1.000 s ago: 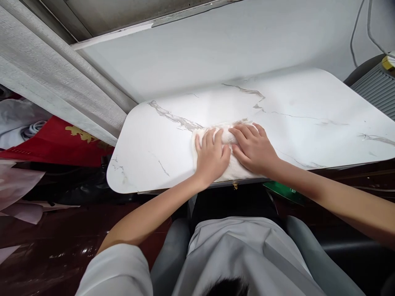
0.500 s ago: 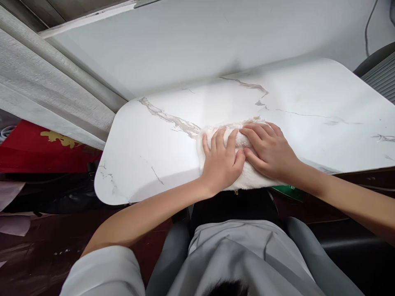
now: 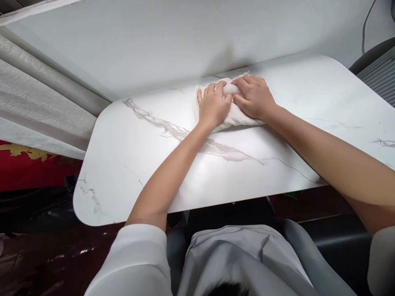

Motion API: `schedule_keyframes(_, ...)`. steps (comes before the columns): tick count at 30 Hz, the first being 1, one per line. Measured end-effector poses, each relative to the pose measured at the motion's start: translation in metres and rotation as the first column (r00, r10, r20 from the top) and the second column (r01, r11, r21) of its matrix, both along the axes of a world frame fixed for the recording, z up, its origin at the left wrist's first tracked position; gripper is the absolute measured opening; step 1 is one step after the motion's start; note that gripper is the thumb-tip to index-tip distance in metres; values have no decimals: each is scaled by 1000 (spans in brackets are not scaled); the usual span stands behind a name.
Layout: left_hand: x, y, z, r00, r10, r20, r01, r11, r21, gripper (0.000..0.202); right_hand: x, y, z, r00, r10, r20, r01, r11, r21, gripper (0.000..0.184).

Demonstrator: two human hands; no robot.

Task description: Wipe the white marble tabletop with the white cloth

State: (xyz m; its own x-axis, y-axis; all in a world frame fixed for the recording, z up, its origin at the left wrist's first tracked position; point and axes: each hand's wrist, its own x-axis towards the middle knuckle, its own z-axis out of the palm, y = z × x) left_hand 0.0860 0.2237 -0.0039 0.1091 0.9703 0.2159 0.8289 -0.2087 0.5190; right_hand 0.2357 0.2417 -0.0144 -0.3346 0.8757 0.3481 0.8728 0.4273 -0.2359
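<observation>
A white fluffy cloth (image 3: 236,117) lies bunched on the white marble-patterned table (image 3: 129,164), near its far edge by the wall. My left hand (image 3: 212,105) presses on the cloth's left part, fingers curled over it. Beside it, touching, my right hand (image 3: 253,96) presses on the right part with its fingers bent onto the cloth. Both arms reach out across the tabletop.
A pale wall (image 3: 160,41) rises right behind the table. Grey curtain folds (image 3: 40,107) hang at the left over a red fabric with gold marks (image 3: 27,168). A grey ribbed object (image 3: 379,76) stands at the far right. Dark glossy floor (image 3: 46,255) lies below.
Both hands have pushed the cloth from the table's near edge across to its far edge by the wall. The view has dropped and shifted closer over the table.
</observation>
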Motion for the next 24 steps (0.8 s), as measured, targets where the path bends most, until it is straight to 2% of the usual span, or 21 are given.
schedule_keyframes(7,0,43,0,999,42,21,-43,999,8,38,-4,43,4,999,-46,-17,45,998,-52,70)
schedule_keyframes(14,-1,69,4,999,45,22,-45,999,-6,45,-9,64,11,995,-96,-40,92,993,-79,59)
schedule_keyframes(19,0,79,1,998,43,43,-42,999,-16,50,-10,76,10,994,-106,-33,102,991,-91,68)
schedule_keyframes(24,1,75,2,997,71,-11,-71,997,7,43,-9,74,9,996,-93,-13,92,993,-72,70)
